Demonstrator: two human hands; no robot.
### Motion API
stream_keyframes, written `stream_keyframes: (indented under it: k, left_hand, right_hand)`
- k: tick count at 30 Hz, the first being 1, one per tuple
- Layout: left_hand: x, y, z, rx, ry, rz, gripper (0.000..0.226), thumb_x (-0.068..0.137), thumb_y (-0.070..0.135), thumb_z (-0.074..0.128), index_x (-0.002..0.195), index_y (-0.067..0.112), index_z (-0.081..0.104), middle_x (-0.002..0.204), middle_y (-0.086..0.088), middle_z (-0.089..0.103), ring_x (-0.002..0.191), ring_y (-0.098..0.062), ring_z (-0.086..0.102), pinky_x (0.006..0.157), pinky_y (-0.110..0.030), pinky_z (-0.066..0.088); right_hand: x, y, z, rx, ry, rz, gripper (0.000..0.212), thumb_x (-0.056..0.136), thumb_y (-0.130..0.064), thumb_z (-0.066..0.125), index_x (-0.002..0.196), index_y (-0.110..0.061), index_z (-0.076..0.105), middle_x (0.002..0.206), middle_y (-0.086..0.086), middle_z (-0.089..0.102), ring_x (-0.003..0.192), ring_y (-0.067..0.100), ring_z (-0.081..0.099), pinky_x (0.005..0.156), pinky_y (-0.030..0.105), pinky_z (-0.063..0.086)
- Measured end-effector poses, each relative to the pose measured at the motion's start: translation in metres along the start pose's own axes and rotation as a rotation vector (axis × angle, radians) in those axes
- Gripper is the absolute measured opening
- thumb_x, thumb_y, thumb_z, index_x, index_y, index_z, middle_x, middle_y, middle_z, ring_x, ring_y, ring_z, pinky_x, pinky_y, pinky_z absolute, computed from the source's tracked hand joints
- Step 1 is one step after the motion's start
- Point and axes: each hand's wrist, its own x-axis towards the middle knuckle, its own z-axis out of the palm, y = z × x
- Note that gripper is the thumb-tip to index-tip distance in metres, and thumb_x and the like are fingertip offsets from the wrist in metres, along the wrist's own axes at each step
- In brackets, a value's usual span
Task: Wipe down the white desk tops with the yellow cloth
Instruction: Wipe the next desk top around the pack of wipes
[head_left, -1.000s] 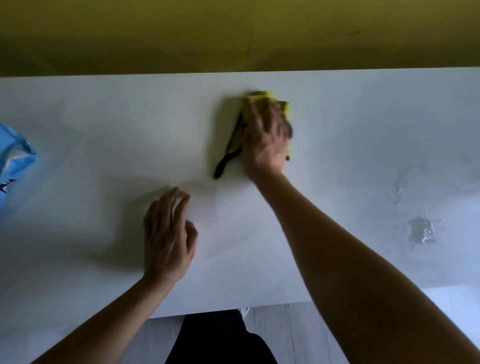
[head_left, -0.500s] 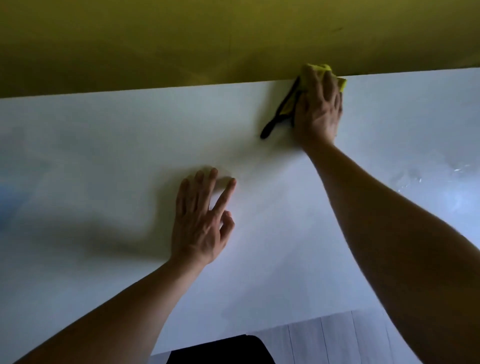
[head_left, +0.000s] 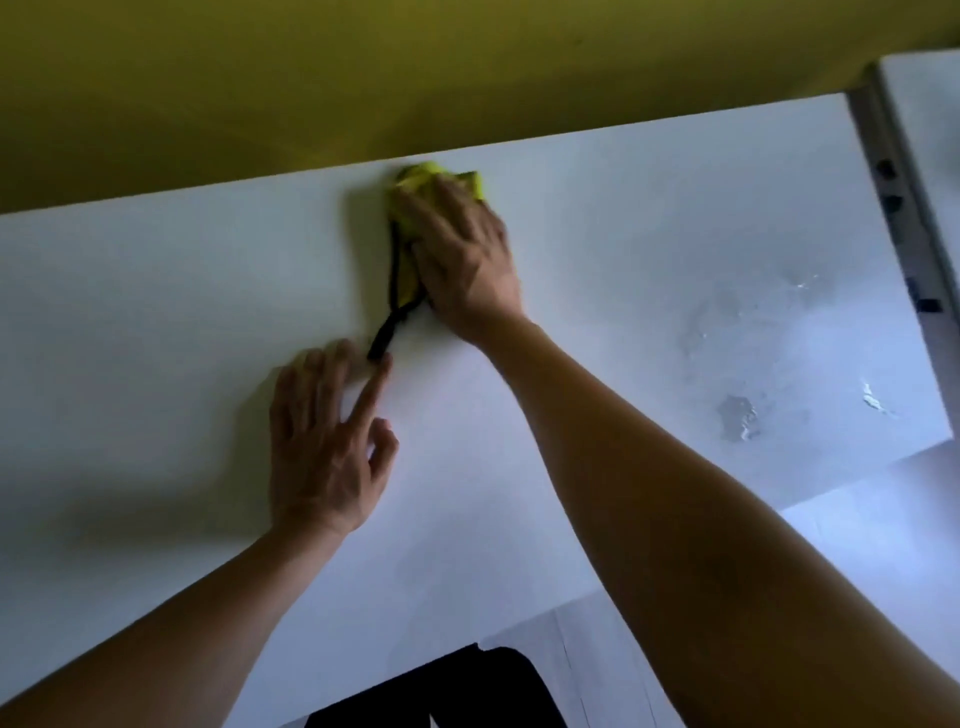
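The white desk top (head_left: 623, 441) fills most of the view, w/ a yellow-green wall (head_left: 363, 78) behind it at 12 o'clock.

The right hand (head_left: 462, 260) lies flat on the yellow cloth (head_left: 431, 179), fingers straight & pressing it down on the desk. It isn't curled round it. The cloth sits near the far edge of the desk, at about 12 o'clock from the middle, just beside the wall. A bit of yellow pokes out past the fingertips & by the thumb side.

A black strap (head_left: 389, 322) hangs off the cloth toward 7 o'clock. Its end is just beside the left pointer finger; can't tell if they touch.

The left hand (head_left: 327, 447) rests flat on the desk, fingers spread & straight, holding nothing.

Wet shiny patches (head_left: 737, 410) sit on the desk at 3 o'clock. A 2nd white desk (head_left: 924, 114) shows at 2 o'clock, past a grey gap.
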Motion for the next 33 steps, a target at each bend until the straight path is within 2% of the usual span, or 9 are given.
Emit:
stream_keyframes:
  k: [3,5,10,14,19,22,26,29,33]
  left_hand:
    - [0.000,0.002,-0.001,0.007,0.027,-0.001,0.061,0.098,0.026,0.044,0.159,0.024,0.045,0.166,-0.019,0.035,0.150,-0.047,0.032,0.127,-0.058,0.019]
    - [0.000,0.004,-0.002,0.003,0.038,-0.009,0.060,0.097,0.025,0.045,0.158,0.023,0.046,0.165,-0.019,0.036,0.149,-0.047,0.033,0.127,-0.057,0.019]
    - [-0.001,0.006,-0.003,-0.014,0.030,-0.014,0.060,0.095,0.027,0.047,0.155,0.021,0.049,0.163,-0.019,0.037,0.148,-0.047,0.033,0.126,-0.057,0.019]
    - [-0.001,0.010,-0.003,-0.017,0.057,-0.001,0.059,0.095,0.026,0.046,0.154,0.018,0.051,0.161,-0.021,0.038,0.147,-0.048,0.033,0.126,-0.056,0.016]
    - [-0.005,0.021,0.001,0.011,0.078,-0.018,0.055,0.099,0.025,0.040,0.152,0.013,0.049,0.157,-0.024,0.039,0.144,-0.050,0.036,0.120,-0.059,0.023]
    - [-0.010,0.053,0.005,-0.034,0.062,0.046,0.056,0.097,0.024,0.041,0.151,0.011,0.050,0.158,-0.023,0.039,0.142,-0.049,0.039,0.119,-0.058,0.026]
    - [-0.019,0.131,0.024,-0.084,0.022,0.153,0.062,0.096,0.027,0.041,0.156,0.016,0.046,0.164,-0.019,0.036,0.146,-0.046,0.036,0.123,-0.055,0.024]
    - [-0.022,0.171,0.040,-0.072,0.026,0.105,0.063,0.094,0.027,0.044,0.156,0.018,0.046,0.164,-0.019,0.035,0.150,-0.045,0.031,0.126,-0.057,0.016]
    - [-0.024,0.176,0.047,-0.037,0.054,0.058,0.063,0.095,0.026,0.043,0.158,0.020,0.044,0.166,-0.017,0.034,0.151,-0.046,0.029,0.128,-0.058,0.014]
  right_hand:
    - [-0.017,0.057,-0.037,-0.043,0.105,0.384,0.052,0.100,-0.036,0.046,0.151,-0.029,0.047,0.160,0.014,0.037,0.149,0.033,0.031,0.120,0.046,0.027]
    - [-0.035,0.070,-0.052,-0.057,0.103,0.455,0.054,0.100,-0.039,0.044,0.154,-0.033,0.042,0.163,0.011,0.032,0.151,0.032,0.028,0.122,0.045,0.024]
    - [-0.085,0.043,-0.054,-0.029,0.073,0.400,0.056,0.097,-0.039,0.051,0.152,-0.032,0.044,0.163,0.012,0.033,0.151,0.032,0.027,0.121,0.049,0.024]
    - [-0.147,0.004,-0.052,0.037,0.067,0.209,0.056,0.094,-0.025,0.062,0.149,-0.021,0.051,0.159,0.017,0.039,0.151,0.032,0.029,0.122,0.049,0.023]
    - [-0.210,-0.013,-0.069,0.075,-0.034,0.133,0.051,0.101,-0.028,0.054,0.152,-0.026,0.046,0.162,0.012,0.035,0.154,0.027,0.024,0.123,0.048,0.021]
    - [-0.241,-0.002,-0.082,0.063,-0.082,0.078,0.050,0.103,-0.031,0.050,0.153,-0.028,0.044,0.164,0.010,0.032,0.156,0.024,0.019,0.124,0.047,0.022]
    - [-0.282,0.033,-0.106,0.022,-0.106,0.026,0.051,0.103,-0.034,0.052,0.153,-0.028,0.043,0.164,0.009,0.031,0.156,0.023,0.018,0.124,0.047,0.022]
    - [-0.305,0.077,-0.132,-0.009,-0.070,0.069,0.053,0.101,-0.033,0.057,0.153,-0.028,0.045,0.163,0.010,0.034,0.155,0.024,0.022,0.123,0.049,0.022]
    - [-0.331,0.146,-0.166,-0.058,0.037,0.174,0.050,0.099,-0.024,0.059,0.148,-0.025,0.052,0.159,0.013,0.040,0.150,0.030,0.032,0.119,0.050,0.028]
